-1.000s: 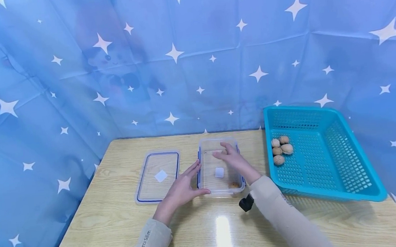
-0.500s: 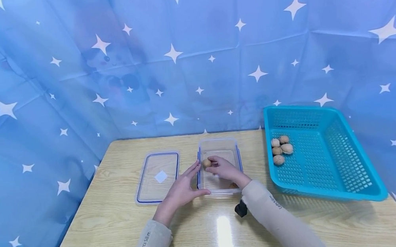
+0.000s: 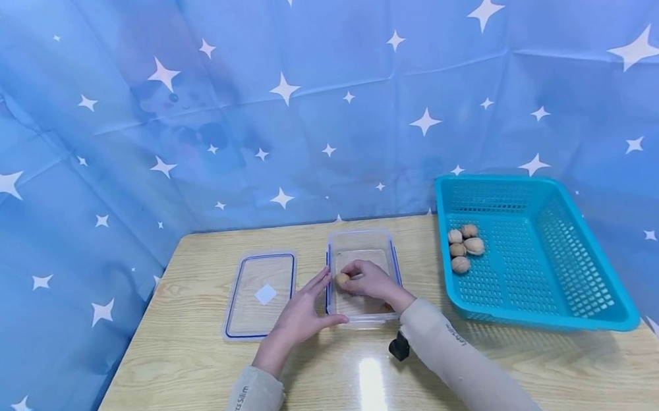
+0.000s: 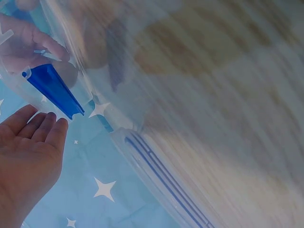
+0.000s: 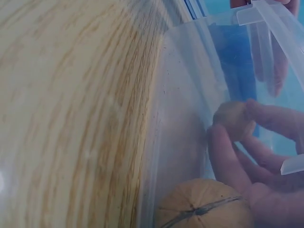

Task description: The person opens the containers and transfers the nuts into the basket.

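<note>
A clear plastic box (image 3: 362, 239) with blue side clips stands in the middle of the table. Inside it, close to its left wall, my right hand (image 3: 377, 283) pinches a walnut (image 3: 342, 279) between thumb and fingertips. The right wrist view shows this walnut (image 5: 232, 121) low behind the clear wall, and a second walnut (image 5: 204, 206) nearer the camera in the same box. My left hand (image 3: 300, 315) spreads along the box's left side, fingers straight at the rim and thumb at the near corner. Part of the second walnut is hidden behind my right wrist in the head view.
Left of the box lies its clear lid (image 3: 251, 315), edged in blue, with a white square label (image 3: 265, 294). At the right stands a turquoise basket (image 3: 543, 317) with several walnuts (image 3: 466, 246) along its left side. A starry blue curtain (image 3: 321, 120) hangs behind the table.
My right hand has come down from over the box's back part toward its left wall. The walnut now shows at its fingertips, slightly lower than half a second ago. My left hand stays put.
</note>
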Demonstrator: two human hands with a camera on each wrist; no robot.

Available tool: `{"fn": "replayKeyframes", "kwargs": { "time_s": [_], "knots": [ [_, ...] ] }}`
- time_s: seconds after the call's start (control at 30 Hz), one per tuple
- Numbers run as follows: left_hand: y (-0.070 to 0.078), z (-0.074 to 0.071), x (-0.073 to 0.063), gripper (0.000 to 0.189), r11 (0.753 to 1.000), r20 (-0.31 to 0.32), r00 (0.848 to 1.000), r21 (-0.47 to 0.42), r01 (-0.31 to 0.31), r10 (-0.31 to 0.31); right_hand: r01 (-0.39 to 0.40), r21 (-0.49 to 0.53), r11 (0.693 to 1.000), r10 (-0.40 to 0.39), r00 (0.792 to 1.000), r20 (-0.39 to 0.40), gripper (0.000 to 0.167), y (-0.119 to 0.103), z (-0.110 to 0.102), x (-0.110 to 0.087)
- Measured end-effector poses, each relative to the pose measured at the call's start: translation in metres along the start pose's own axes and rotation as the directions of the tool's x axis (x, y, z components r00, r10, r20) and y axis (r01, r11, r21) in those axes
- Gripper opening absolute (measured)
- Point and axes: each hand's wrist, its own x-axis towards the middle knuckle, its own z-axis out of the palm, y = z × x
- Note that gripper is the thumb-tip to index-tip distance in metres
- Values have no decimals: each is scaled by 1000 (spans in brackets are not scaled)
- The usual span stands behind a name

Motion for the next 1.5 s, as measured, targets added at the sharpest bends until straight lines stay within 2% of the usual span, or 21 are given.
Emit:
{"fn": "replayKeyframes", "kwargs": {
  "time_s": [0.47,0.67,0.83,1.17,1.27,1.5],
  "knots": [
    [1,-1,-1,97,1000,-4,1000,5,2,-2,21,6,1000,-21,999,-41,32,0,0,0],
    [1,-1,-1,96,1000,-3,1000,16,-4,4,53,54,997,-47,994,-103,33,-3,-4,0],
    [1,0,0,97,1000,-3,1000,13,-9,9,84,99,992,-72,990,-118,35,-9,-12,0],
    [0,1,0,98,1000,1,1000,12,7,-7,182,35,983,-176,974,-145,45,-40,-49,-6],
    [0,1,0,98,1000,3,1000,12,8,-8,173,15,985,-169,973,-156,47,-50,-63,-12],
    [1,1,0,99,1000,3,1000,3,14,-14,170,58,984,-156,967,-201,45,-64,-98,-20]
  ]
}}
